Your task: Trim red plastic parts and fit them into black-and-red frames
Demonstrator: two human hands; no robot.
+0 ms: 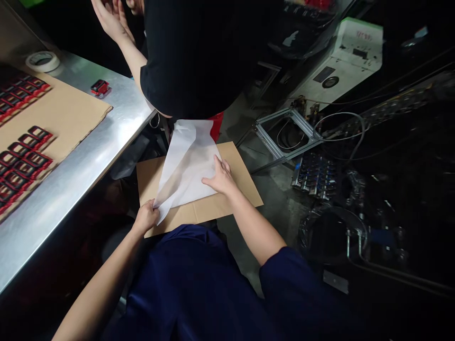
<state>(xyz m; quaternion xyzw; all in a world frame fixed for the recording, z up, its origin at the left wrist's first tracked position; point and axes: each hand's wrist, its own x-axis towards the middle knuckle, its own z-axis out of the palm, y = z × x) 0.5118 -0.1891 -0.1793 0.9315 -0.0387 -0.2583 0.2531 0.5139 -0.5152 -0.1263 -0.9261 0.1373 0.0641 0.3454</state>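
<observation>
A thin sheet of white tissue paper (186, 166) lies across a flat piece of brown cardboard (241, 175), and its far end rises towards a red item partly hidden behind a co-worker. My left hand (145, 217) pinches the near corner of the tissue between its fingers. My right hand (222, 177) rests flat on the tissue with its fingers spread, near the sheet's right edge. The cardboard under the tissue is mostly hidden.
A co-worker in a black top (188, 52) stands across from me, one bare hand (110, 19) raised. On the steel table (81, 156) at left lie cardboard (71, 111) with several red-and-black rectangular frames (24, 166) and a tape roll (42, 61). Machinery and cables (313, 175) sit at right.
</observation>
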